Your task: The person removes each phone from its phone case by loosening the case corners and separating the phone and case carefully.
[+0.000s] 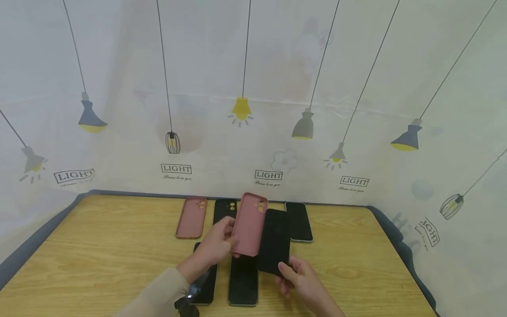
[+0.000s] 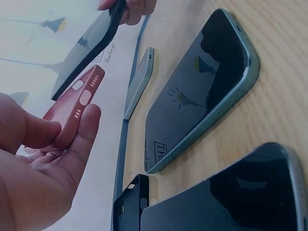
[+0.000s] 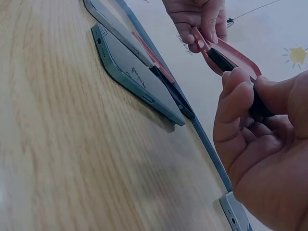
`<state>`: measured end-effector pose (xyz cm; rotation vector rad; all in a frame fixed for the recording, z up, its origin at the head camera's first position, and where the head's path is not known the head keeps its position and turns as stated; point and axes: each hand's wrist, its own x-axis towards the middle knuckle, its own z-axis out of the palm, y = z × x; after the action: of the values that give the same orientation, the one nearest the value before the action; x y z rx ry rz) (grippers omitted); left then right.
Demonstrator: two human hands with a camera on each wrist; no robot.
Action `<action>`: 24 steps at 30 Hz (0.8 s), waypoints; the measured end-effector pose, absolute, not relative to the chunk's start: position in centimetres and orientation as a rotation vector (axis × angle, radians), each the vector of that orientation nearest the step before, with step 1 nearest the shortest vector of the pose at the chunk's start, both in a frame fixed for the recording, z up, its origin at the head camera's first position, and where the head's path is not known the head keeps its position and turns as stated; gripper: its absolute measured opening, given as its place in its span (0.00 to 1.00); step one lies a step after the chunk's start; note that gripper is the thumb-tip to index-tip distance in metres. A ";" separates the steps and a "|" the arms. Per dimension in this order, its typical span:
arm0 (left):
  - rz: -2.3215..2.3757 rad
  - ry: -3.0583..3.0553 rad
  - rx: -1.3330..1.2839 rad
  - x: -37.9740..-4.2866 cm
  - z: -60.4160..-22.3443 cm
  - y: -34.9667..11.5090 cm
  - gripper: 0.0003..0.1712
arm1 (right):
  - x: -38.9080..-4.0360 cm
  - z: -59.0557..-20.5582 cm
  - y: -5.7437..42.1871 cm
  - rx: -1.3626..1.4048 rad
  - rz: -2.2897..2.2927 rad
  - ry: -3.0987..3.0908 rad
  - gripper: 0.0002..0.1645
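Observation:
My left hand (image 1: 215, 241) pinches a pink phone case (image 1: 249, 226) by its left edge, its hollow inner side up. In the left wrist view, the thumb lies on the case (image 2: 72, 120) wall, with the fingers beneath. With thumb and fingers, my right hand (image 1: 303, 281) grips a dark phone (image 1: 274, 240) near its lower end. That phone is raised above the table, close by the right side of the case and partly overlapping it in view. Whether the two touch, I cannot tell. Its dark face looks glossy in the left wrist view.
On the wooden table (image 1: 356, 255) lie two phones, the left phone (image 1: 203, 286) and the middle phone (image 1: 243, 284), below the hands. Farther back are another pink case (image 1: 191, 218), a black case (image 1: 222, 209) and a phone (image 1: 299, 222). A printed cloth (image 1: 214, 88) hangs behind.

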<state>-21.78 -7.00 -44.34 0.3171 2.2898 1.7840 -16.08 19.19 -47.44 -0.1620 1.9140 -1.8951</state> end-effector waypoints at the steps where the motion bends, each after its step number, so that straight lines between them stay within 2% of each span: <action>1: 1.783 2.293 0.313 -21.8 -44.3 -7.0 0.17 | -16.0 -47.5 19.4 -0.161 -1.894 1.913 0.13; 15: 1.793 2.324 0.252 -22.3 -44.0 -6.7 0.18 | -15.4 -48.0 21.6 -0.164 -1.840 1.892 0.15; 24: 1.798 2.340 0.240 -22.2 -43.8 -6.6 0.17 | -14.9 -48.5 21.8 -0.054 -1.799 1.933 0.14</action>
<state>-22.22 -6.63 -43.78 0.2402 2.3404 1.7981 -14.89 21.78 -48.50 -0.0538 1.9334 -1.7992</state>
